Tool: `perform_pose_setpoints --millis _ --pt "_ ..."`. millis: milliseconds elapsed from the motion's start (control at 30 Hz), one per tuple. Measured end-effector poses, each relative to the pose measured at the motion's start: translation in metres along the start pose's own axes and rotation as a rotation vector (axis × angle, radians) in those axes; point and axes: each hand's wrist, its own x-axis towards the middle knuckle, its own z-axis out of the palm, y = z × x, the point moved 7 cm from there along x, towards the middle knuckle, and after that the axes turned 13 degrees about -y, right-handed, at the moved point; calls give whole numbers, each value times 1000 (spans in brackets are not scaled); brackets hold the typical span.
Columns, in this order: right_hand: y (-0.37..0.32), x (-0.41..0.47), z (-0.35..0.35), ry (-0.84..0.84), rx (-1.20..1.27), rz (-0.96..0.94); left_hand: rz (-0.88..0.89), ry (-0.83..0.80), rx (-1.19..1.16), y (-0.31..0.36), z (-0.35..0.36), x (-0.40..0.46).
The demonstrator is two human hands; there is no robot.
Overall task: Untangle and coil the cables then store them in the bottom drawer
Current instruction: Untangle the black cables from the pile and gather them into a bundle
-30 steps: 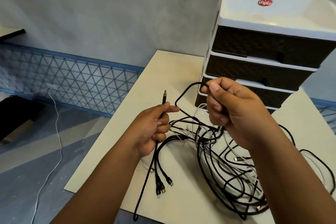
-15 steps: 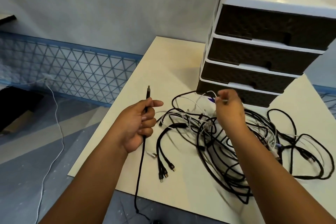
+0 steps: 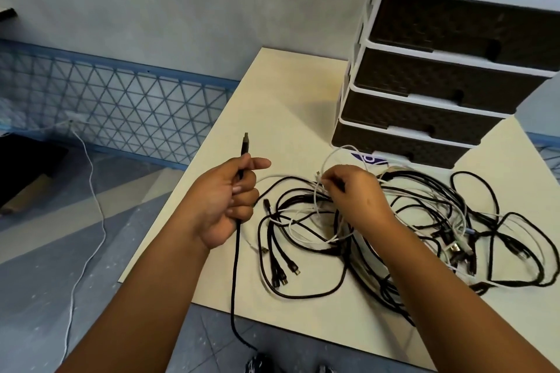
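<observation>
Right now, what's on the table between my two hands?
In the head view, only bare table and a few black and white loops at the tangle's edge lie between left hand and right hand.

1. I count two hands: my left hand (image 3: 225,200) at about 9 o'clock of the cable pile, my right hand (image 3: 354,191) on top of it.
2. One drawer unit (image 3: 448,70) at 1 o'clock, with four dark drawers; the bottom drawer (image 3: 394,145) is the fourth down.
3. One table (image 3: 288,94).
4. One black cable (image 3: 235,266) apart from the rest, in my left hand.
5. One tangled pile of cables (image 3: 394,227), black and white; I cannot count the strands.
6. One white cord (image 3: 91,191) on the floor at 9 o'clock.
</observation>
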Motion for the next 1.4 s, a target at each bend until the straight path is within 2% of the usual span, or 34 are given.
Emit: perform_pose_setpoints --millis 100,200,300,433,567,733,833,967,1067,1133,1300,1400 --pt "-2 10 15 -147 -170 -8 -9 -9 12 -3 3 2" --pt "1 15 22 -209 -250 90 -15 -16 23 -5 7 5" --pt "0 14 24 -192 -318 97 -19 -31 27 -6 11 7" --pt "-7 9 27 -204 -430 -22 -19 -51 38 -7 19 10" --pt "-18 5 8 -190 -411 -54 -8 37 205 -15 27 20" --pt "-35 -1 -26 -146 -231 -99 87 231 627 -21 44 42" --pt "-35 -5 -43 -133 -121 -100 153 309 770 -18 48 48" --pt "-25 -13 -54 -230 -16 -42 225 336 801 -11 53 53" --pt "-17 -19 -69 -226 88 -30 248 397 764 -4 48 57" --pt "-14 -23 -82 -188 261 -50 228 424 726 -2 38 60" --pt "-25 -29 -128 -15 896 -225 147 414 725 -11 27 67" --pt "-38 -30 -158 97 1086 -315 124 413 644 -20 29 66"
